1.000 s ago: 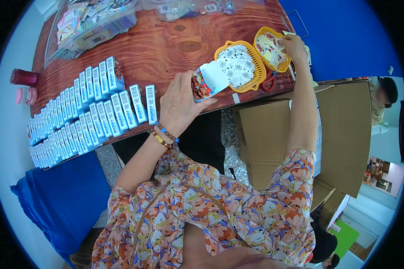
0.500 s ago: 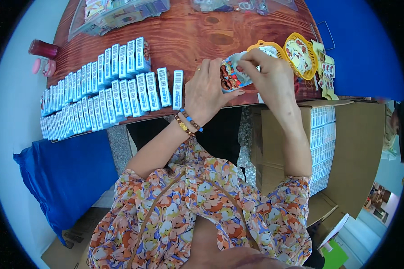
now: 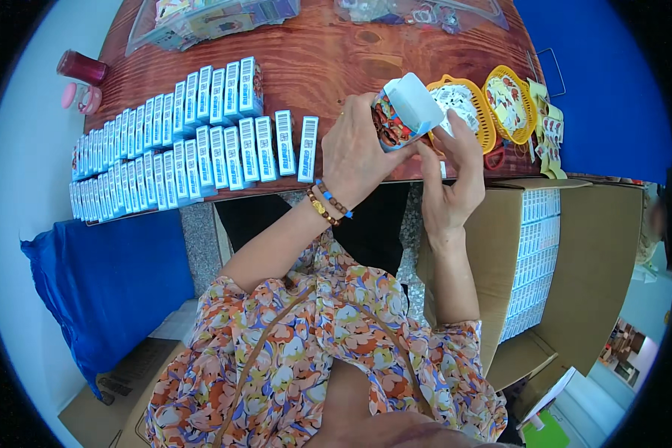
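Note:
My left hand (image 3: 357, 153) grips a small printed carton (image 3: 390, 128) with its fingers behind it and its thumb along the lower edge. The carton is tilted, and its white end flap (image 3: 417, 103) stands open toward the right. Just right of the carton is my right hand (image 3: 454, 175), its thumb and fingers apart, fingertips close to the flap; whether they touch it I cannot tell. Behind those fingertips lies a yellow basket (image 3: 488, 133) of small white pieces. Left of my left hand, two long rows of similar cartons (image 3: 220, 157) stand on edge.
A second yellow basket (image 3: 532, 123) holds printed pieces, with sticker strips (image 3: 551, 142) beside it. Clear plastic bins (image 3: 216, 30) sit at the table's far side. Red scissor handles (image 3: 494, 158) show near the front edge. An open cardboard box (image 3: 493, 254) of stacked cartons stands below right.
My right hand has drawn back from over the carton toward its lower right, and its pinch has opened. The carton's white flap now stands raised. The view has shifted slightly.

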{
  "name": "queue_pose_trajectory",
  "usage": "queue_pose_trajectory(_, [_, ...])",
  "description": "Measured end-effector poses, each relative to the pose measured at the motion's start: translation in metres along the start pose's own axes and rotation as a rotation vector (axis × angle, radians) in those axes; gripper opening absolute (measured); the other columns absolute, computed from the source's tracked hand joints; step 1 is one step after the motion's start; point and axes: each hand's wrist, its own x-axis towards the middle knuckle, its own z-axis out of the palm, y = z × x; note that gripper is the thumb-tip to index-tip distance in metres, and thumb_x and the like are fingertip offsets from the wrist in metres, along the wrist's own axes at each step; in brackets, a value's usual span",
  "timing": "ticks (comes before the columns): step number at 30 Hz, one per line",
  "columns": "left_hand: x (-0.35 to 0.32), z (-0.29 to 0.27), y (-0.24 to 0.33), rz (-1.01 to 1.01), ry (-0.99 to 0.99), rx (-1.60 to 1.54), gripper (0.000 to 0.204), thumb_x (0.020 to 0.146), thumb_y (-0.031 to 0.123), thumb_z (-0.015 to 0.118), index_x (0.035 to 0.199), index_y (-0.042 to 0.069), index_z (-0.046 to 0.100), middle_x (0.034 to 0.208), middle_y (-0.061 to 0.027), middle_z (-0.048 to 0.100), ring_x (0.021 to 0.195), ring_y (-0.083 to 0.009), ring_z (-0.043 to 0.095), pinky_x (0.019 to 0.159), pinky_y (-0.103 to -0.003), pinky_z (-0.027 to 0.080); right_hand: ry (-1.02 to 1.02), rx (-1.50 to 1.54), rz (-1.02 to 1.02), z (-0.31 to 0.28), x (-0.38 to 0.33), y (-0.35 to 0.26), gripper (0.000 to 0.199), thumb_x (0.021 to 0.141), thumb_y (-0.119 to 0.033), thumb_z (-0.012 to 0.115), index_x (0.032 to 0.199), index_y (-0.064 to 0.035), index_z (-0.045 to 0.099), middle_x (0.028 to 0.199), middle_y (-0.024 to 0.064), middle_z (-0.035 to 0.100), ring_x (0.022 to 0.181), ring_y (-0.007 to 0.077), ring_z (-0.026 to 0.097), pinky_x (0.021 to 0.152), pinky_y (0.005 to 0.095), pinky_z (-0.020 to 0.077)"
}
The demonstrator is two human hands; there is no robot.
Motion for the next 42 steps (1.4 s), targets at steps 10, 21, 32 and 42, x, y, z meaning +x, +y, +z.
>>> queue_pose_trajectory(10, [-0.001, -0.019, -0.006, 0.191, -0.049, -0.185, 0.070, 0.078, 0.021, 0.082, 0.133, -0.002, 0.045, 0.110, -0.0180, 0.061, 0.096, -0.0328, 0.065, 0.084, -0.040, 0.054, -0.262, 0.161, 0.183, -0.020, 0.014, 0.033, 0.026, 0.088, 0.006, 0.068, 0.114, 0.0012, 0.066, 0.111, 0.0089, 0.064, 0.097, 0.0145, 0.065, 0.082, 0.0272, 0.0544])
queue_pose_trajectory(21, [-0.007, -0.052, -0.018, -0.047, -0.366, -0.581, 0.041, 0.086, 0.008, 0.073, 0.124, 0.003, 0.058, 0.107, -0.0097, 0.064, 0.099, -0.0194, 0.066, 0.085, -0.030, 0.054, -0.664, 0.333, 0.183, -0.031, 0.035, 0.031, 0.015, 0.089, -0.001, 0.069, 0.104, 0.0016, 0.068, 0.103, 0.0075, 0.063, 0.091, 0.0139, 0.059, 0.077, 0.0263, 0.0472])
queue_pose_trajectory(32, [-0.016, -0.056, -0.014, -0.248, -0.350, -0.789, 0.036, 0.089, 0.005, 0.070, 0.121, 0.003, 0.053, 0.106, -0.0067, 0.065, 0.094, -0.0113, 0.067, 0.080, -0.026, 0.056, -0.529, 0.559, 0.459, -0.015, 0.032, -0.003, 0.014, 0.093, -0.005, 0.065, 0.106, 0.0012, 0.066, 0.114, 0.0097, 0.066, 0.097, 0.0146, 0.062, 0.085, 0.0288, 0.0515])
queue_pose_trajectory(42, [-0.020, -0.061, -0.012, -0.245, -0.382, -0.773, 0.041, 0.089, 0.002, 0.070, 0.123, 0.004, 0.049, 0.105, -0.0080, 0.065, 0.090, -0.0113, 0.066, 0.077, -0.026, 0.055, -0.781, 0.520, 0.599, -0.024, 0.052, 0.002, 0.015, 0.096, -0.005, 0.062, 0.108, 0.0009, 0.068, 0.108, 0.0072, 0.070, 0.095, 0.0096, 0.064, 0.084, 0.0242, 0.0522])
